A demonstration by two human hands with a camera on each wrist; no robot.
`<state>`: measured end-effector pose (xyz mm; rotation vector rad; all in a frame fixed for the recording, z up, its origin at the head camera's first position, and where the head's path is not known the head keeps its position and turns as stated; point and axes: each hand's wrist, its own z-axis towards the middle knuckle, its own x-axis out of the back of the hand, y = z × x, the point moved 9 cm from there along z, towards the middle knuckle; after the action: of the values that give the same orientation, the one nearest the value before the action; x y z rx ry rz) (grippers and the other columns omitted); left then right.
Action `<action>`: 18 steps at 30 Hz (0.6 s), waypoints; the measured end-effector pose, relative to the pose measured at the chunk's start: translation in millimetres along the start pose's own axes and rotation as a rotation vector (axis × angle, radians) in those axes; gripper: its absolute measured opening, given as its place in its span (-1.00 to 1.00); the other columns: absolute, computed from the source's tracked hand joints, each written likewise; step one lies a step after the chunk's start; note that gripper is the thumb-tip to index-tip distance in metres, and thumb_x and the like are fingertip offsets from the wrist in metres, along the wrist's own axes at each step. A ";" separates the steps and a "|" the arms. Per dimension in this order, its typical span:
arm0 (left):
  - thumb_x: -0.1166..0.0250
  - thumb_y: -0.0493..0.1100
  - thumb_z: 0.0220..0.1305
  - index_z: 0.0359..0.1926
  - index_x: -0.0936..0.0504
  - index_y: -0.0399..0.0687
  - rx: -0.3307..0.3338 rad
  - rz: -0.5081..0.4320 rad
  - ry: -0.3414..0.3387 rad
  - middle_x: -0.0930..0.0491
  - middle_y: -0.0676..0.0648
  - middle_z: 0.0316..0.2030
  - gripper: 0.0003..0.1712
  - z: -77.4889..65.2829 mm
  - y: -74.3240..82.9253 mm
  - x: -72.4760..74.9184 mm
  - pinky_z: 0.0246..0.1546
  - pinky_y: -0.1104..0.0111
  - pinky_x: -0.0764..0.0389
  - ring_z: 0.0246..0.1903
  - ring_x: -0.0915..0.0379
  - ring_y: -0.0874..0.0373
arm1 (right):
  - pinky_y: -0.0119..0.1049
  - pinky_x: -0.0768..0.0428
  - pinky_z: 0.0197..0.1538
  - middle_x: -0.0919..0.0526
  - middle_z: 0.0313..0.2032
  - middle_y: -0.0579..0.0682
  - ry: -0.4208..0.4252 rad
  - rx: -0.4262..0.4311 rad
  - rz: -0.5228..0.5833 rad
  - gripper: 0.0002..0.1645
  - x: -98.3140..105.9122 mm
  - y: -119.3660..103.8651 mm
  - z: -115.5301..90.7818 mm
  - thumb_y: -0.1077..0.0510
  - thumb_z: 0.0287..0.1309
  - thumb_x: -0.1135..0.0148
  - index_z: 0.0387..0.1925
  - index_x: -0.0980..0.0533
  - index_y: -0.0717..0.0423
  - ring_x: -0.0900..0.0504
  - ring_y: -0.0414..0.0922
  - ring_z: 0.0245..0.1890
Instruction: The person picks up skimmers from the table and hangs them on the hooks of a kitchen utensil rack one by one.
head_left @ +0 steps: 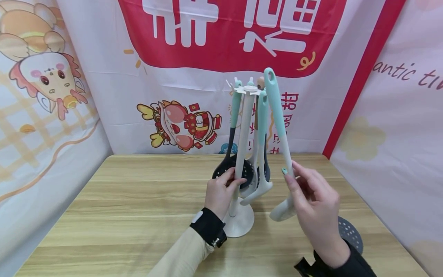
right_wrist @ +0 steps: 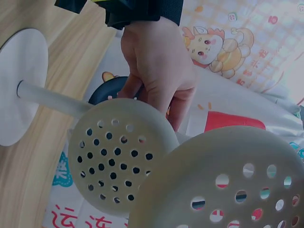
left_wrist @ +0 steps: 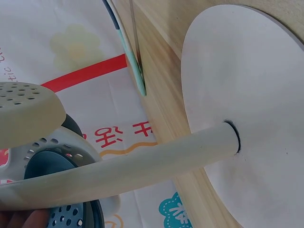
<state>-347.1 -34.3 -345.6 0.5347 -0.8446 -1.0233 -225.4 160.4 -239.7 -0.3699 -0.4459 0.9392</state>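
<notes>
A white utensil stand rises from a round base, and my left hand grips its pole low down. Black and pale utensils with mint handles hang round its top. My right hand pinches the lower shaft of a pale skimmer with a mint handle, just right of the stand. The handle's end stands near the stand's top; whether it touches a hook I cannot tell. In the right wrist view a perforated head fills the lower right, beside another perforated head, with my left hand behind.
A dark perforated utensil lies on the wooden table at the right, partly hidden by my right hand. Printed cloth hangs behind the table and along both sides.
</notes>
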 end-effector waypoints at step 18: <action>-0.43 -0.08 0.18 -0.01 -0.72 -0.01 0.024 0.012 -0.008 -0.77 -0.07 -0.17 -0.66 2.5 -2.7 0.2 -0.11 0.23 -0.74 -0.15 -0.73 0.12 | -0.66 -0.49 -0.50 -0.69 -0.33 0.10 -0.058 0.016 -0.033 -0.52 -16.0 -9.8 -5.6 0.52 0.00 -0.38 0.03 -0.63 0.27 -0.45 -0.38 -0.50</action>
<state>-350.5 -35.7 -346.0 0.5461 -0.8671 -1.0057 -224.0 141.1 -242.9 -0.3204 -0.4956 0.9228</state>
